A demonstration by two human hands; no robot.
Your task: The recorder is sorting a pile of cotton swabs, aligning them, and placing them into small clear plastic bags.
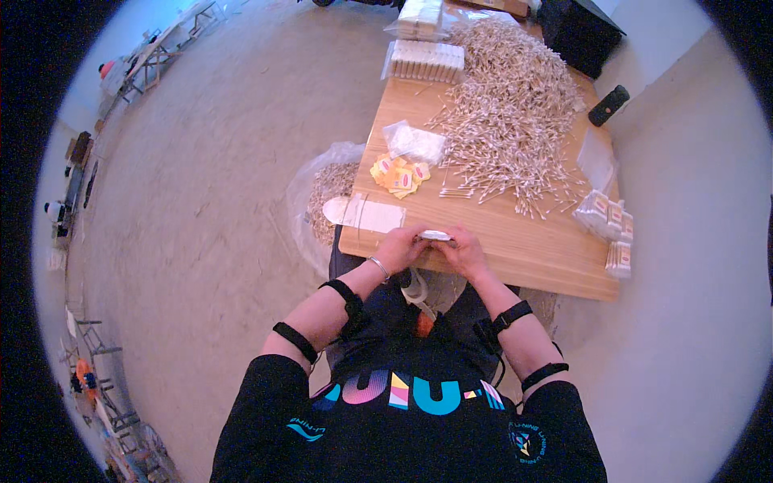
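At the near edge of the wooden table, my left hand [399, 249] and my right hand [465, 253] are both closed on a small white packet [436, 236]. The fingers hide its ends, and its contents cannot be made out. To the left of my left hand lies a flat stack of clear plastic bags [377, 216]. Beyond it are a scatter of yellow and orange printed cards [400, 176] and more plastic bags [416, 142]. A large heap of cotton swabs [515, 105] covers the far part of the table, with a few loose swabs towards me.
Filled swab packs [605, 216] sit at the table's right edge. Bundled swabs in bags [425, 61] are stacked at the far left. A black cylinder [609, 105] and a black box [578, 36] stand near the wall. A clear sack of swabs [326, 189] rests beside the table.
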